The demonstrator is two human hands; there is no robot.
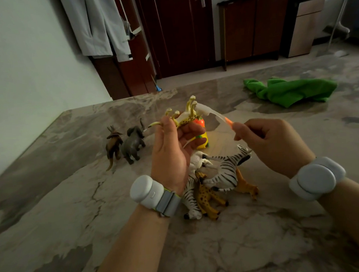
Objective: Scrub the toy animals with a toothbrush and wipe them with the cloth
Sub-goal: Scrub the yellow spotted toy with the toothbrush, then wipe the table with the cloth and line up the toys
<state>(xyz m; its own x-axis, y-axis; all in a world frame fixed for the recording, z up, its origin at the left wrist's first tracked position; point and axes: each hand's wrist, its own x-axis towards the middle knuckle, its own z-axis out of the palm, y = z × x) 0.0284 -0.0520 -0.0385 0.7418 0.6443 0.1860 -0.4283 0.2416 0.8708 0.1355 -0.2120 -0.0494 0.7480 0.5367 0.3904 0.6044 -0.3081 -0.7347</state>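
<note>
My left hand (173,144) grips a yellow spotted toy cat (185,117) held upside down, legs pointing up. My right hand (272,142) pinches the handle of a clear toothbrush (213,116) with an orange stripe; its head lies against the toy's raised legs. Below my hands lies a pile of toys: a zebra (227,168), a spotted giraffe (208,197), an orange animal (247,187) and a white one (198,161). A green cloth (290,91) lies crumpled at the back right of the marble table (73,207).
A grey elephant (133,143) and a brown horned animal (113,143) stand at the left. A yellow and orange toy (202,134) sits behind my left hand. The table's far edge faces a dark wooden door and cabinets.
</note>
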